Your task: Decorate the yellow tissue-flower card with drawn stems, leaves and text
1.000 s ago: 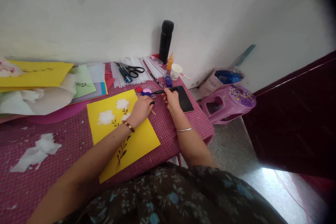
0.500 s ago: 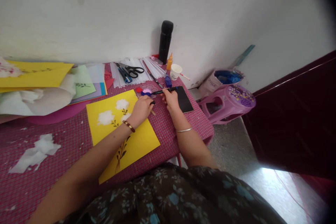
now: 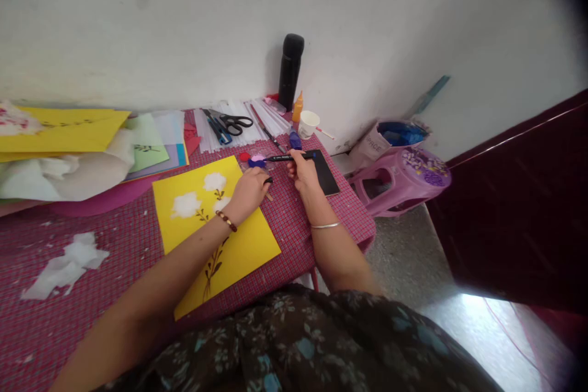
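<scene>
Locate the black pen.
Mid-frame in the head view, the pen is in the right hand, right of the yellow sheet, near the black pad.

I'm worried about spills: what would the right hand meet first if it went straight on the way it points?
Probably the purple bottle, just beyond the right hand, though depth is hard to judge.

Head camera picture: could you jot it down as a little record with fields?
Left hand: over the edge of a yellow sheet; a small black item shows at its fingers, grip unclear
Right hand: holds a black marker
Sheet's design: white flowers, dark stems and leaves
Farther back: scissors, black bottle, white cup
Beside the table: pink stool
</scene>
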The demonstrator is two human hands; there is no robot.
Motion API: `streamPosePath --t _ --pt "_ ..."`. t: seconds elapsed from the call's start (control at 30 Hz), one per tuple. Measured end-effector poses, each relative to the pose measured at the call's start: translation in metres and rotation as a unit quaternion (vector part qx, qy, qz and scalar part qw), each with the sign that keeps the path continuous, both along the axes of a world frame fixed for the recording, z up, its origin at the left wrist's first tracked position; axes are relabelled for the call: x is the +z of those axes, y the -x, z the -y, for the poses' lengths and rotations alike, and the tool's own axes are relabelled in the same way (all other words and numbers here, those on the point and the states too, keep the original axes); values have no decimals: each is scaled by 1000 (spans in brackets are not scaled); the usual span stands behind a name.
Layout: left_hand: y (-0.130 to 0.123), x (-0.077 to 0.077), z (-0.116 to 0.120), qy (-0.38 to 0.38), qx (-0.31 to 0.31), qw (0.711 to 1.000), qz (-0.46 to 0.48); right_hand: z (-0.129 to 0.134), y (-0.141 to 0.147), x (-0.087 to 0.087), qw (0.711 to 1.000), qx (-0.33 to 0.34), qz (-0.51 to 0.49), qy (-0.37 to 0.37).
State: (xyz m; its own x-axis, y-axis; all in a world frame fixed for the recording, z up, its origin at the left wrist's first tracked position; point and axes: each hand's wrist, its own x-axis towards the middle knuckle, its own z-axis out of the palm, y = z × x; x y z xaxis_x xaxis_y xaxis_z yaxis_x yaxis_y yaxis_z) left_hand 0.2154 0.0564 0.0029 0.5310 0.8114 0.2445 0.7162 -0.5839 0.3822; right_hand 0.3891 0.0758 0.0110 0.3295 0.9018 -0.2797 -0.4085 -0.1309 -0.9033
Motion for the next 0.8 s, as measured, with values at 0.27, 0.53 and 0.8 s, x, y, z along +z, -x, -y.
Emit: streamPosePath --t 0.27,0.53,0.8 --pt "-1 -2 0 -4 6 1000 9 0 5 -1 1000 -5 27 12" --pt "-1 -2 0 -11 9 1000 25 -1 5 -4 999 11 41 7" --pt "0 -4 -1 -3 21 999 47 -2 0 -3 999 -14 37 17"
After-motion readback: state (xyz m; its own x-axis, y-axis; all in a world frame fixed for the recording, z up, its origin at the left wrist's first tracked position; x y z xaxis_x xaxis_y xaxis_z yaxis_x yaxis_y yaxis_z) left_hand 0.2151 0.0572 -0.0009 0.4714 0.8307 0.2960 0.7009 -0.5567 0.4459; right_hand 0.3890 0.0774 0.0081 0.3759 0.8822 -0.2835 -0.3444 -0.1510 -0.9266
